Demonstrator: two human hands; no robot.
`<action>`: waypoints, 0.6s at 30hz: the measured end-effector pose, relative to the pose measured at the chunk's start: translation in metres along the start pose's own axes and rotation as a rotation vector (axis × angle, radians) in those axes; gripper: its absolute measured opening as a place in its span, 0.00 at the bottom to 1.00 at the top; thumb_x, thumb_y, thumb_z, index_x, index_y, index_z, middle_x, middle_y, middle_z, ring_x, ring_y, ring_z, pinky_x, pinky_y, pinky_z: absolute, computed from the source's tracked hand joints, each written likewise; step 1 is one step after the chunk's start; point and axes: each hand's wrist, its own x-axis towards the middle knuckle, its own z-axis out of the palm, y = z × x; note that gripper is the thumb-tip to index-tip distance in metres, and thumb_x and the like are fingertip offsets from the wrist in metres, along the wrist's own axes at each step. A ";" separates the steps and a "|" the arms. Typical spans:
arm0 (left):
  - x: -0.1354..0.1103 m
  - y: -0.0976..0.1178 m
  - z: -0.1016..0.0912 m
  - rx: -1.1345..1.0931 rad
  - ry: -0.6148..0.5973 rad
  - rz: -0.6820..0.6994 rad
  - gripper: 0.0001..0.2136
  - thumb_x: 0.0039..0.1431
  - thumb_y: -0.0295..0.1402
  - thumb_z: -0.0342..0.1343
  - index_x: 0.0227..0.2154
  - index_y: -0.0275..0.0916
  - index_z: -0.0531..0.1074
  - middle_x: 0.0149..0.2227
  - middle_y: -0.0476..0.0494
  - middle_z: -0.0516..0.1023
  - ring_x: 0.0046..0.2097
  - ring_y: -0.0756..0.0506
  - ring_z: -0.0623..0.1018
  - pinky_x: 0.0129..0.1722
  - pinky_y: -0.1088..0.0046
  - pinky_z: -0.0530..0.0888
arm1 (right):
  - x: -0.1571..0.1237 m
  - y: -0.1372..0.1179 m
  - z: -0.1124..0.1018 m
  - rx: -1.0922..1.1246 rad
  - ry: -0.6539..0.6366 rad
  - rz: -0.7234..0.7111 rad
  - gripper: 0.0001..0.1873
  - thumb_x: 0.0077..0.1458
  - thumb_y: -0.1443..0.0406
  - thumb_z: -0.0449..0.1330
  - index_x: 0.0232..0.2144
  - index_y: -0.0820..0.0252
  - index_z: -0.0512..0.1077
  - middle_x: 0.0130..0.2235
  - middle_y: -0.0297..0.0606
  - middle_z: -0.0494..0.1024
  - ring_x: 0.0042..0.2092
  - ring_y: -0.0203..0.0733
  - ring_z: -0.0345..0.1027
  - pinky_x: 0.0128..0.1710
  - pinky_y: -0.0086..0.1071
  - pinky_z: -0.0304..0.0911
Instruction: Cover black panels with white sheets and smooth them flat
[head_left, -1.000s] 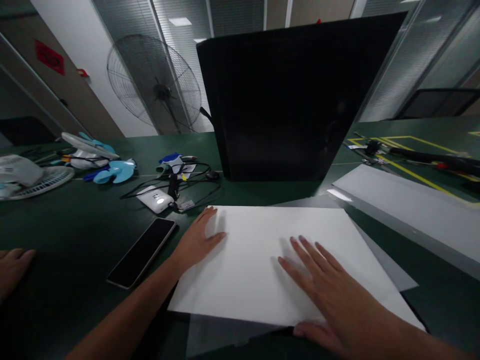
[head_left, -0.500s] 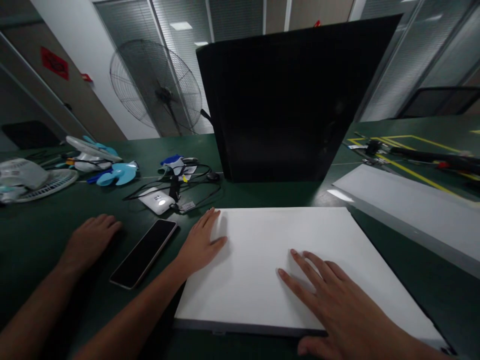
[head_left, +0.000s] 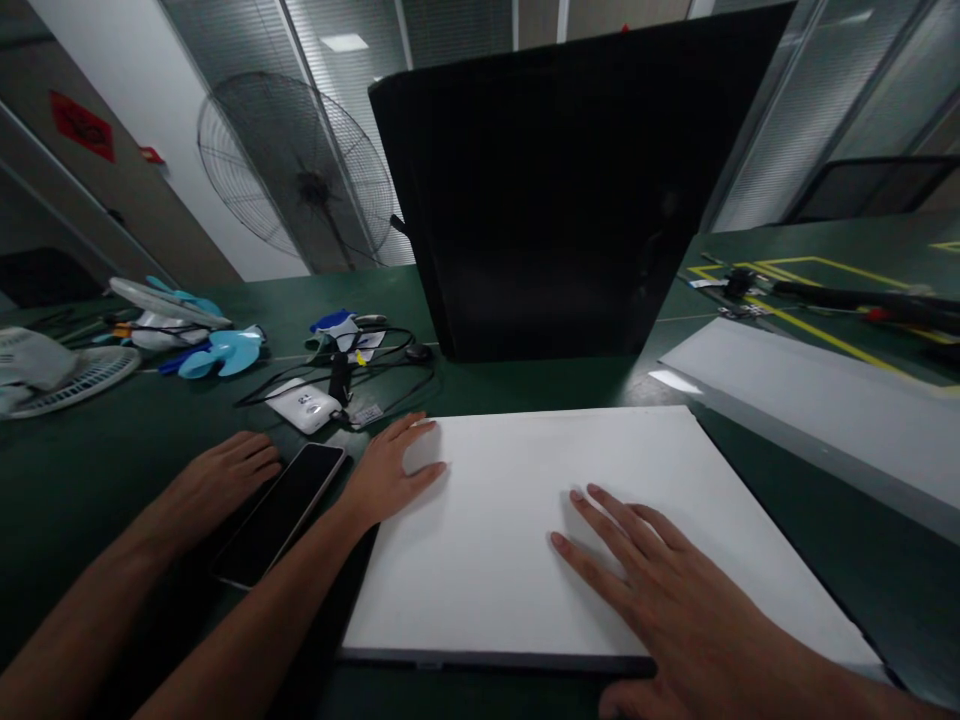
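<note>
Panel [head_left: 510,520] white, centre-frame on green surface [head_left: 112,440] | left hand [head_left: 386,472] fingers spread flat, panel's left edge | right hand [head_left: 660,590] fingers spread flat atop | another person's hand [head_left: 225,475] beside phone [head_left: 281,512], lower left

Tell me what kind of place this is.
Probably a workshop or light-assembly room: a long dark green work table marked with yellow tape lines, light blue plastic fan blades lying loose, and a big wire-grille standing fan behind.
</note>
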 end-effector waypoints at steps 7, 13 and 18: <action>-0.002 0.001 -0.005 0.002 -0.044 0.005 0.33 0.61 0.57 0.58 0.61 0.38 0.73 0.68 0.35 0.68 0.69 0.32 0.69 0.69 0.47 0.64 | -0.001 0.002 0.000 0.128 -0.088 0.059 0.57 0.54 0.29 0.51 0.75 0.45 0.42 0.74 0.53 0.32 0.73 0.77 0.34 0.64 0.77 0.45; -0.004 0.001 -0.005 0.017 -0.068 0.011 0.36 0.61 0.59 0.56 0.63 0.39 0.71 0.69 0.36 0.67 0.70 0.32 0.65 0.70 0.46 0.61 | 0.002 0.012 -0.011 0.093 -0.008 0.000 0.55 0.55 0.30 0.52 0.75 0.46 0.47 0.74 0.52 0.43 0.72 0.71 0.46 0.64 0.70 0.55; -0.004 -0.001 -0.004 0.003 -0.068 0.014 0.36 0.61 0.60 0.57 0.64 0.40 0.71 0.69 0.37 0.66 0.71 0.32 0.64 0.71 0.46 0.60 | 0.002 0.109 -0.018 -0.133 0.392 0.223 0.41 0.63 0.41 0.55 0.72 0.47 0.57 0.71 0.44 0.57 0.69 0.61 0.55 0.65 0.66 0.56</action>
